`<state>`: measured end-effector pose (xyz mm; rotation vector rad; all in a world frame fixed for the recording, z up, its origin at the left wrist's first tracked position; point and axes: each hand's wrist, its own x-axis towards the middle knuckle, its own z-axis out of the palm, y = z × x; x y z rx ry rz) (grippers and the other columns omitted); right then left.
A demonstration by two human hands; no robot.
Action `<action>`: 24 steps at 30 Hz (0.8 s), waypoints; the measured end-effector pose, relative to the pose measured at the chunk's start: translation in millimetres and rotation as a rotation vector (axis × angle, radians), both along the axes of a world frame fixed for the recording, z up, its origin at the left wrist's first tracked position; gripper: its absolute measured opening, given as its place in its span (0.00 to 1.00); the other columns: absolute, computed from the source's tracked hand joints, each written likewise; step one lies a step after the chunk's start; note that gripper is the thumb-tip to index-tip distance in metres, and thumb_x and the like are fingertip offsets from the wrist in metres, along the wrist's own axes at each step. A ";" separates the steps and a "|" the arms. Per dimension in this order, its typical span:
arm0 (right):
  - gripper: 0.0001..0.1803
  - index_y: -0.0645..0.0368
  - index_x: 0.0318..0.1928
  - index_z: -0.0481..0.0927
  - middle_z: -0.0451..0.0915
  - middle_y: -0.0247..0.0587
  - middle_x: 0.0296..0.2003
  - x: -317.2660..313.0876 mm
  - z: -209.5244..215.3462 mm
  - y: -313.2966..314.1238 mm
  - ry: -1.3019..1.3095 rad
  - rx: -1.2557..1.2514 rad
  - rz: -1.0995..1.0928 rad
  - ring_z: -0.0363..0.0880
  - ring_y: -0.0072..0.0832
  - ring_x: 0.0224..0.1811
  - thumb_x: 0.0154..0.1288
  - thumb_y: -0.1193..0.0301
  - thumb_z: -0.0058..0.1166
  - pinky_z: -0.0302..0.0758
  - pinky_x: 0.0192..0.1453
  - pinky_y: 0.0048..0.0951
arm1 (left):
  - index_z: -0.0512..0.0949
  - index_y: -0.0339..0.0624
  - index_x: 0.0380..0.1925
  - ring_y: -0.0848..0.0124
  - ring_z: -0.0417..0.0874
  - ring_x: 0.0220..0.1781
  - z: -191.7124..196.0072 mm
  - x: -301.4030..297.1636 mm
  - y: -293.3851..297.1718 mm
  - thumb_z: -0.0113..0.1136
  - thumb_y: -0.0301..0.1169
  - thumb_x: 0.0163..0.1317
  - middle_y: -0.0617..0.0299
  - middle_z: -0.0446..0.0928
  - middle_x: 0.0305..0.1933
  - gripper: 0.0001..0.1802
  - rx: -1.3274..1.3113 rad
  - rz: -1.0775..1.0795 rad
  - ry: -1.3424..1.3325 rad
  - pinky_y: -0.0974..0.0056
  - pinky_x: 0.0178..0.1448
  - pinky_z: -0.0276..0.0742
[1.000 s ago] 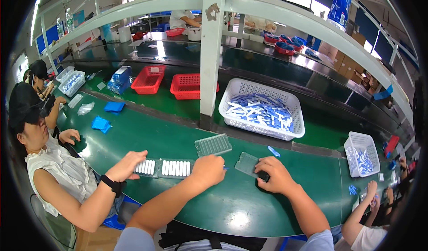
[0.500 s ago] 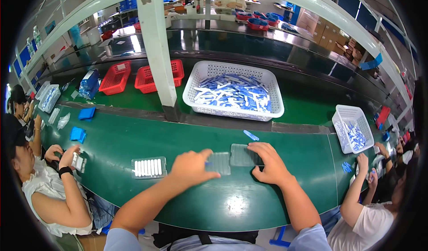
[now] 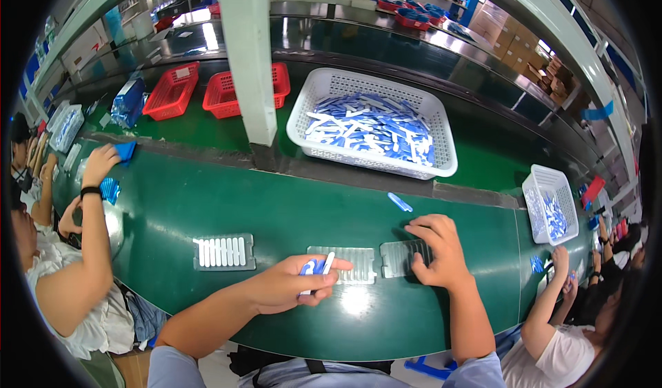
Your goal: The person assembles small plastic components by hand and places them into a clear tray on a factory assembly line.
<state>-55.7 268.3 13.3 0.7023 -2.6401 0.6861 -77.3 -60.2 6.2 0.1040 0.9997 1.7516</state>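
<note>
My left hand (image 3: 293, 282) is closed around several slim blue and white plastic sticks (image 3: 314, 268), one white one jutting up past the fingers. Just beyond its fingertips lies a clear ribbed plastic tray (image 3: 360, 272). A second clear ribbed tray (image 3: 396, 258) sits to the right of that one. Over its right end hovers my right hand (image 3: 441, 253), thumb and fingers apart with nothing seen between them; whether it touches the tray I cannot tell. Further left, another clear tray (image 3: 224, 252) holds a row of white sticks. A loose blue stick (image 3: 398, 202) lies beyond my right hand.
Beyond the green table stands a large white basket (image 3: 303, 143) heaped with blue and white sticks. Red baskets (image 3: 172, 91) flank a white post (image 3: 249, 77). A smaller white basket (image 3: 552, 236) is at right. Co-workers sit on both sides; the left one's hand (image 3: 102, 164) reaches a blue packet (image 3: 125, 151).
My left hand has turned over and drawn back, bringing the sticks in it into sight. My right hand has opened wider by the right tray. The left co-worker's arm has reached forward.
</note>
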 end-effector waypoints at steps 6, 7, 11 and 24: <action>0.20 0.56 0.46 0.84 0.83 0.38 0.39 7.2 24.3 -46.2 0.028 -0.134 0.074 0.80 0.38 0.42 0.48 0.74 0.62 0.70 0.53 0.38 | 0.63 0.31 0.72 0.73 0.78 0.43 -7.7 -4.9 -8.2 0.53 0.26 0.74 0.52 0.77 0.56 0.28 0.133 0.037 -0.018 0.73 0.33 0.65; 0.19 0.57 0.47 0.84 0.83 0.35 0.36 6.3 33.5 -62.3 -0.063 -0.168 0.115 0.80 0.36 0.40 0.51 0.73 0.64 0.70 0.52 0.38 | 0.63 0.31 0.72 0.73 0.78 0.43 -3.0 -3.8 -9.5 0.53 0.26 0.74 0.52 0.77 0.56 0.28 0.132 0.040 -0.022 0.73 0.33 0.65; 0.16 0.57 0.47 0.84 0.81 0.35 0.32 -1.4 45.9 -105.9 -0.337 -0.299 0.103 0.80 0.31 0.33 0.58 0.69 0.68 0.72 0.45 0.34 | 0.61 0.34 0.73 0.75 0.79 0.35 -5.3 0.6 -13.0 0.51 0.28 0.76 0.51 0.80 0.49 0.28 0.010 0.061 0.155 0.73 0.28 0.62; 0.12 0.57 0.48 0.83 0.79 0.37 0.34 -28.5 38.6 -95.6 -0.171 -0.102 0.425 0.79 0.38 0.33 0.65 0.76 0.61 0.74 0.45 0.36 | 0.73 0.34 0.62 0.79 0.72 0.23 2.8 -7.1 -12.9 0.51 0.34 0.77 0.57 0.84 0.37 0.20 -0.086 0.005 0.213 0.74 0.26 0.60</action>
